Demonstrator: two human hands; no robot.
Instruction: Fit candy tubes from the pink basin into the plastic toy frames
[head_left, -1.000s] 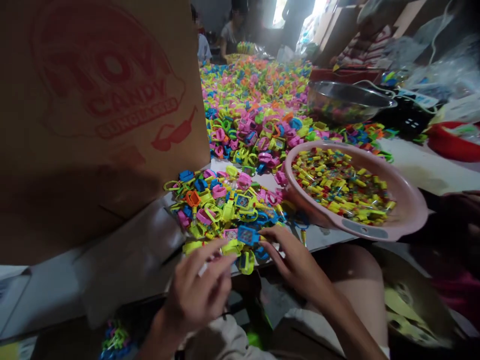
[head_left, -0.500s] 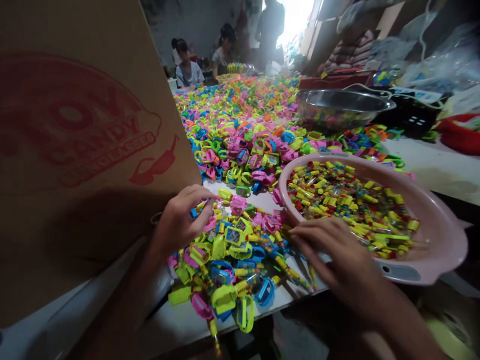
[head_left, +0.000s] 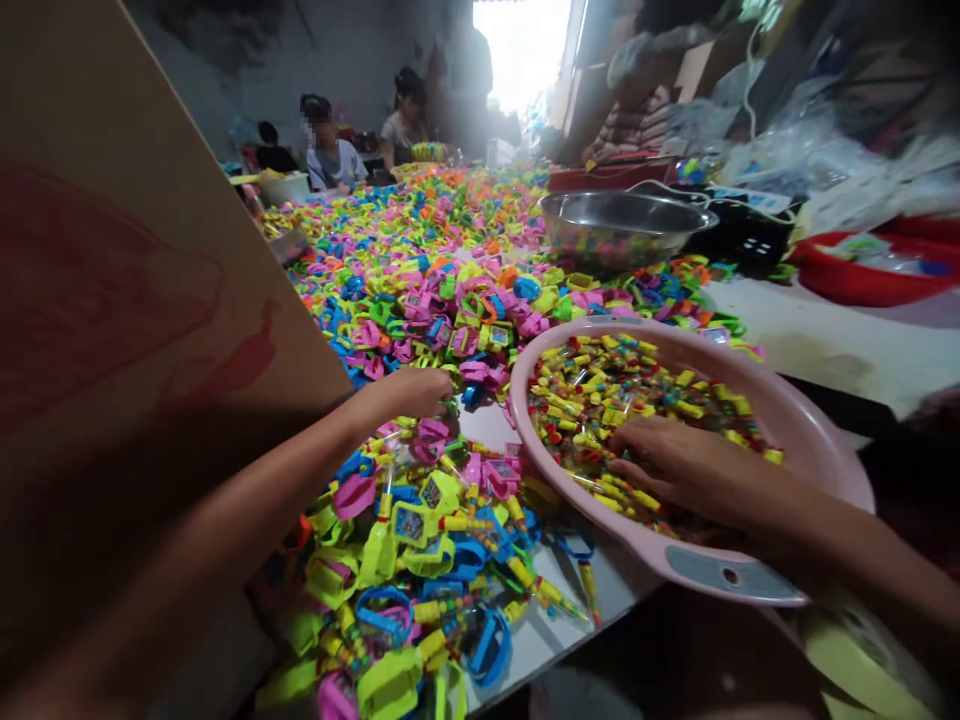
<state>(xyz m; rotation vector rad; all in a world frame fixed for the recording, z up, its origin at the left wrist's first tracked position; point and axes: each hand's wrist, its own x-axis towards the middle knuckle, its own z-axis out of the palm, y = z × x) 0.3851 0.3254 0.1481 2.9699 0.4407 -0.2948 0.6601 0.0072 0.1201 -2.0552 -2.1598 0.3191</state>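
At the far left, see a big brown box (head_left: 112, 250), then the left hand (head_left: 421, 392) over the far side of a near heap of toy watches (head_left: 412, 525). Looks curled, with fingers pressed close; cannot tell whether pinching anything under there. Find the watches in yellow, pink and blue, piled on the white table (head_left: 487, 425). Seem light and a bit bendy, probably plastic, so likely easy to lift by the strap. Might hook on each other; better to pull gently. To the right, find the pink tub (head_left: 821, 450), holding lots of small tubes (head_left: 570, 400) with yellow ends. Look light, hard and smooth, so may roll or slip, or perhaps crack under a hard squeeze. Best to take one by the middle. Inside the tub, see the right hand (head_left: 649, 455), with bent fingers down at the tubes; cannot tell whether pinching one. Farther right, notice a red bowl (head_left: 847, 280).
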